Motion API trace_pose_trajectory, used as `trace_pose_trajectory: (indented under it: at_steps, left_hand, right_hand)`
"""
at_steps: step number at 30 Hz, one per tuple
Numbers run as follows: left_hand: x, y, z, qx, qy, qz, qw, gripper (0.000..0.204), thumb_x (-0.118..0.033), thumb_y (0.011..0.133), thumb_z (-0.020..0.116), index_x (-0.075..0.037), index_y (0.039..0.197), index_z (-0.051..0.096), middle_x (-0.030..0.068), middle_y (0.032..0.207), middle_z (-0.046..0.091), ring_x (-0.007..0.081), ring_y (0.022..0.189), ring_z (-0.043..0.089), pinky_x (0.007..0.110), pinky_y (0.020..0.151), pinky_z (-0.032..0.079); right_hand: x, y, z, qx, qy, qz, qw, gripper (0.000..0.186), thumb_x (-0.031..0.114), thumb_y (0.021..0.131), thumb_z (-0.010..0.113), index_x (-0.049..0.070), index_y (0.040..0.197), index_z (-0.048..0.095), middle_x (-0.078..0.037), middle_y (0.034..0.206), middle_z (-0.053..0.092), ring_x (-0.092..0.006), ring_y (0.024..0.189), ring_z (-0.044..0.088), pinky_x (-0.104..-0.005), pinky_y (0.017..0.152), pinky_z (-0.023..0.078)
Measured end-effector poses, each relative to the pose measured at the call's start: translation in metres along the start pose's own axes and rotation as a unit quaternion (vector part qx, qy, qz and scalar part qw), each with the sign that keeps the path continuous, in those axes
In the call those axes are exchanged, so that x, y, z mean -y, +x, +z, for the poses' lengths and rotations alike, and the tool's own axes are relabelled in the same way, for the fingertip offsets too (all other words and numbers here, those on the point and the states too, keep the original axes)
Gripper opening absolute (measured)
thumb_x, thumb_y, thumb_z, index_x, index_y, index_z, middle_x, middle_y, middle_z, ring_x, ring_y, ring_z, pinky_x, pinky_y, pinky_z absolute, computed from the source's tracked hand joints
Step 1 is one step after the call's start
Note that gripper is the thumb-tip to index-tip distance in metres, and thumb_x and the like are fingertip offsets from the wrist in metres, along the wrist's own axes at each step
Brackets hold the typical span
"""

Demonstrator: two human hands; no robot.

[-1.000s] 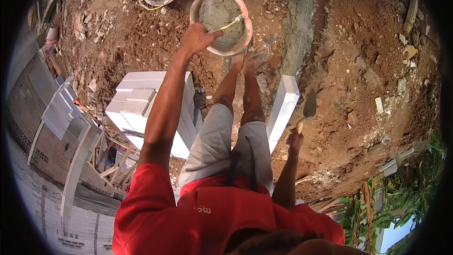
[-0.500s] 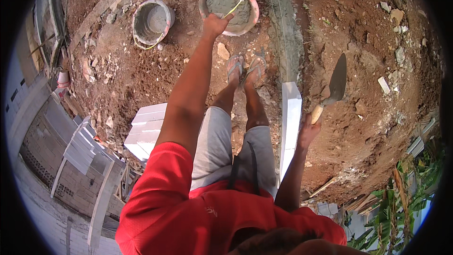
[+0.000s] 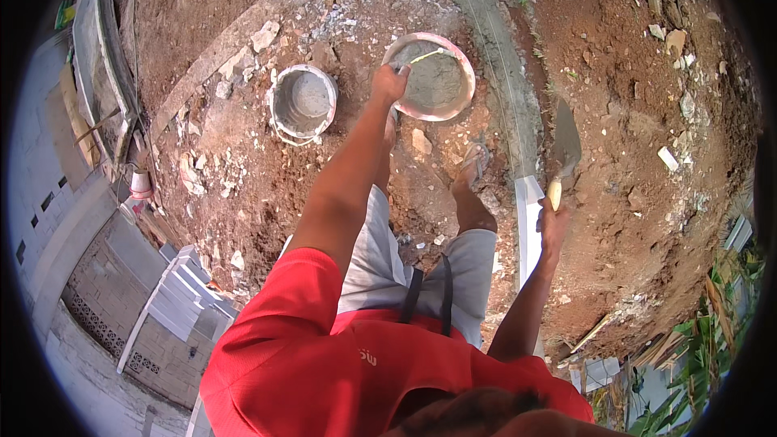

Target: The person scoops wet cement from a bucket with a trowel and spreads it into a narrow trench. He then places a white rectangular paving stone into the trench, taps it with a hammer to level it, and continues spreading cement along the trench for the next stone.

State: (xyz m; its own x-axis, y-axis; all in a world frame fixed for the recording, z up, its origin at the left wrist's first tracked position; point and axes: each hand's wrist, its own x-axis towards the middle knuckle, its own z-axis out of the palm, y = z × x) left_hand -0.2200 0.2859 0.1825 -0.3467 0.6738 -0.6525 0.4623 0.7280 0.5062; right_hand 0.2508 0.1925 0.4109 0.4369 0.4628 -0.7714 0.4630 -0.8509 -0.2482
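My left hand [image 3: 391, 82] is closed on the thin, pale yellow handle [image 3: 429, 55] of a round bucket [image 3: 468, 97] of wet grey mortar. The bucket is on the dirt ahead of me, its rim reddish and mortar-smeared. My right hand [image 3: 554, 222] is wrapped round the wooden grip of a trowel [image 3: 568, 142]. Its pointed grey blade is directed away from me, above the dirt on the right. A second, smaller bucket [image 3: 329, 97] with some grey mortar inside stands to the left.
A mortar strip [image 3: 502, 65] with a string line along it runs ahead; a white block [image 3: 529, 226] sits at its near end. Rocks [image 3: 265, 36] and rubble lie on the reddish soil. Stacked light blocks [image 3: 182, 295] and a wall are at the left, plants [image 3: 688, 364] at the lower right.
The view has shifted, so both buckets appear lower and farther right. My legs are wider apart, the left foot forward. The trowel blade has swung leftward. Both hands keep their holds.
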Motion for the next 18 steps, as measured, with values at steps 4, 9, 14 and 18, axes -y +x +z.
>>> trace_pose_trajectory:
  at_steps: [4, 9, 14, 18]
  left_hand:
    - [-0.015, 0.019, -0.028, 0.059, 0.128, 0.067, 0.988, 0.045, -0.043, 0.096, 0.069, -0.001, 0.11, 0.077, 0.0298, 0.11, 0.074, 0.0467, 0.107, 0.071, 0.051, 0.096, 0.056]
    - [0.006, 0.071, -0.039, 0.051, 0.157, 0.131, 0.977, 0.036, -0.037, 0.098, 0.064, -0.013, 0.122, 0.075, 0.0244, 0.108, 0.075, 0.0436, 0.104, 0.072, 0.051, 0.092, 0.056]
    - [0.05, 0.155, -0.046, 0.156, 0.142, 0.152, 0.966, 0.043, -0.042, 0.101, 0.062, -0.011, 0.129, 0.072, 0.0207, 0.117, 0.075, 0.0376, 0.109, 0.072, 0.048, 0.093, 0.054]
    - [0.035, 0.188, -0.024, 0.246, 0.109, 0.188, 0.945, 0.057, -0.055, 0.102, 0.06, -0.01, 0.136, 0.069, 0.0184, 0.122, 0.075, 0.0323, 0.115, 0.069, 0.043, 0.102, 0.052]
  right_hand:
    - [0.073, -0.074, 0.048, 0.069, 0.034, -0.004, 0.997, 0.035, 0.036, 0.098, 0.07, 0.005, 0.115, 0.064, 0.0, 0.062, 0.05, -0.0102, 0.046, 0.047, -0.0295, 0.042, 0.037]
    - [0.093, -0.043, 0.117, 0.129, -0.077, -0.068, 0.986, 0.038, 0.035, 0.097, 0.072, 0.005, 0.119, 0.069, -0.009, 0.074, 0.062, -0.0204, 0.06, 0.064, -0.0351, 0.055, 0.05]
    - [0.091, 0.038, 0.173, 0.148, -0.369, -0.308, 0.864, 0.027, 0.03, 0.101, 0.057, 0.018, 0.12, 0.072, -0.025, 0.115, 0.068, -0.0458, 0.106, 0.069, -0.0534, 0.088, 0.055]
    - [0.106, 0.059, 0.194, 0.133, -0.3, -0.225, 0.917, 0.031, 0.031, 0.1, 0.058, 0.015, 0.123, 0.071, -0.027, 0.115, 0.069, -0.0501, 0.107, 0.068, -0.056, 0.091, 0.054]
